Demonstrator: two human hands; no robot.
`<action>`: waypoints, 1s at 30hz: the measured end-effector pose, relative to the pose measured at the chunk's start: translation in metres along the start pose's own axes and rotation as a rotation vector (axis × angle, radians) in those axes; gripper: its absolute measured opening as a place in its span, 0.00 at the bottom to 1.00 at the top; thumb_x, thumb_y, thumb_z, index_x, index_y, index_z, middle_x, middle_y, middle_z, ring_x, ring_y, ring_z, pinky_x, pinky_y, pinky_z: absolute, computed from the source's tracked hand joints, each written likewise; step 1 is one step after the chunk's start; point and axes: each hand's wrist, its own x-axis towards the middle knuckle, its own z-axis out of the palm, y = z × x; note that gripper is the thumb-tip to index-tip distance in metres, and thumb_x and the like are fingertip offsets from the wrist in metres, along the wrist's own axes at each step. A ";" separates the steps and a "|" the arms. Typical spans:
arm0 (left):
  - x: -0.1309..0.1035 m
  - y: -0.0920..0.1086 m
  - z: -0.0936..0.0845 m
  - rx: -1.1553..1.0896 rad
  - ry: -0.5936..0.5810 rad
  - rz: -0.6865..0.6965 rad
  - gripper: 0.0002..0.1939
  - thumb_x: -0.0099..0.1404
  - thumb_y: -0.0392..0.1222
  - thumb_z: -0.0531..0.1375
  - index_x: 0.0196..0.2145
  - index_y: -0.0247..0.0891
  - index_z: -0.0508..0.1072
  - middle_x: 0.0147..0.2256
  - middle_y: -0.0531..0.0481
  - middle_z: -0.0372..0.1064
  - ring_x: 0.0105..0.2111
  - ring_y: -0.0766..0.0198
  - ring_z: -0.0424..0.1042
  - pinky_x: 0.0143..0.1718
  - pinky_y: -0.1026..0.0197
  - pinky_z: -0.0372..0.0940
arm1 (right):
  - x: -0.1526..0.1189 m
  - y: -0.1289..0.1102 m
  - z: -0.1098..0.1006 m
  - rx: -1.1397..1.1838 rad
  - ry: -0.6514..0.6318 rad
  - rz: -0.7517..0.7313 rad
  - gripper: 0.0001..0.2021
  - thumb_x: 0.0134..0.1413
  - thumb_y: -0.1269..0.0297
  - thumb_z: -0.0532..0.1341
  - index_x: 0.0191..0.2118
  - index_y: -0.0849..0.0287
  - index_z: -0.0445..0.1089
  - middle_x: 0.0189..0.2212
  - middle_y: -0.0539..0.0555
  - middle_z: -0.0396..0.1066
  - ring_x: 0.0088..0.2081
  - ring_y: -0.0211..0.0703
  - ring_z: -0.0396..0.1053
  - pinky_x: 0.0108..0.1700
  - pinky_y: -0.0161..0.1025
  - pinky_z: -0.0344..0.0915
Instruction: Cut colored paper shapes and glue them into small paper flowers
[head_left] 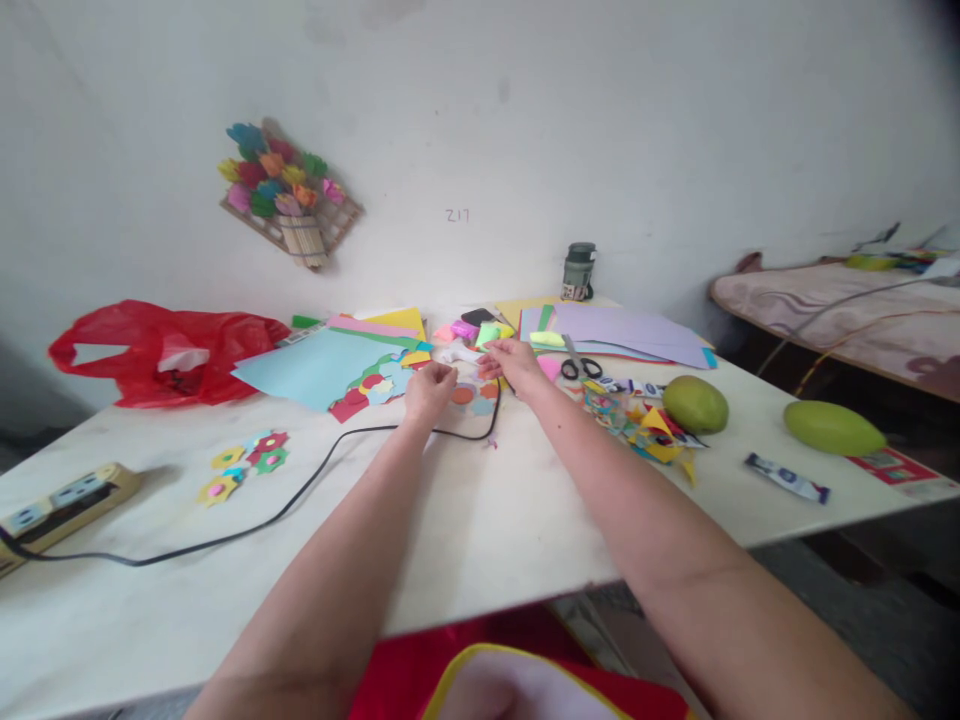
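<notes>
My left hand [431, 392] is over the table with its fingers closed in a pinch; what they hold, if anything, is too small to make out. Just right of it, my right hand [514, 366] also has its fingers drawn together near a white object [459, 352] whose kind I cannot tell. Between the hands lie paper circles, one of them orange [463, 395]. Packets of bright soft material, one pink-purple [463, 329], sit behind the hands. A black cord [382, 430] loops past both hands. Cut paper shapes [367, 390] lie to the left.
Layered paper flowers [271, 460] and a power strip [67, 510] lie left, near a red plastic bag [165, 350] and a light blue sheet [315, 365]. Rightward are scissors [581, 365], paper scraps [649, 430], green fruits [695, 403], a tube [787, 478] and a dark green bottle [578, 271].
</notes>
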 end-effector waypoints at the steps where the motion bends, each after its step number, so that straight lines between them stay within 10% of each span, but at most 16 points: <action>1: 0.000 0.000 0.000 0.005 -0.003 0.003 0.11 0.53 0.48 0.55 0.25 0.38 0.72 0.26 0.49 0.73 0.28 0.62 0.70 0.30 0.62 0.61 | 0.001 0.001 0.000 0.002 -0.006 0.002 0.06 0.57 0.74 0.53 0.30 0.62 0.63 0.20 0.49 0.70 0.18 0.31 0.66 0.20 0.28 0.63; 9: 0.000 0.000 0.001 0.018 -0.025 0.026 0.12 0.54 0.48 0.54 0.25 0.38 0.71 0.26 0.49 0.72 0.27 0.63 0.68 0.29 0.63 0.60 | -0.003 0.003 -0.003 -0.183 -0.041 -0.003 0.16 0.54 0.55 0.57 0.22 0.61 0.62 0.12 0.48 0.63 0.11 0.30 0.59 0.11 0.27 0.51; 15: -0.005 0.009 -0.004 0.212 -0.061 0.089 0.11 0.54 0.48 0.56 0.28 0.41 0.74 0.30 0.48 0.72 0.38 0.56 0.67 0.36 0.59 0.60 | -0.006 -0.002 0.000 -0.132 -0.050 0.010 0.06 0.48 0.74 0.61 0.24 0.63 0.64 0.17 0.48 0.68 0.17 0.30 0.65 0.17 0.26 0.59; 24: -0.018 0.015 0.002 0.549 -0.195 0.312 0.13 0.48 0.54 0.61 0.27 0.43 0.75 0.49 0.49 0.65 0.53 0.47 0.54 0.54 0.47 0.47 | -0.002 0.000 -0.007 -0.207 0.020 -0.011 0.14 0.54 0.59 0.57 0.22 0.62 0.63 0.12 0.48 0.64 0.12 0.30 0.60 0.11 0.26 0.51; 30: -0.016 0.012 0.005 0.617 -0.241 0.292 0.14 0.48 0.54 0.61 0.29 0.43 0.75 0.53 0.48 0.61 0.55 0.46 0.51 0.56 0.44 0.43 | 0.001 0.003 -0.010 -0.147 0.087 -0.082 0.05 0.47 0.74 0.61 0.24 0.63 0.67 0.16 0.47 0.66 0.15 0.28 0.60 0.15 0.25 0.55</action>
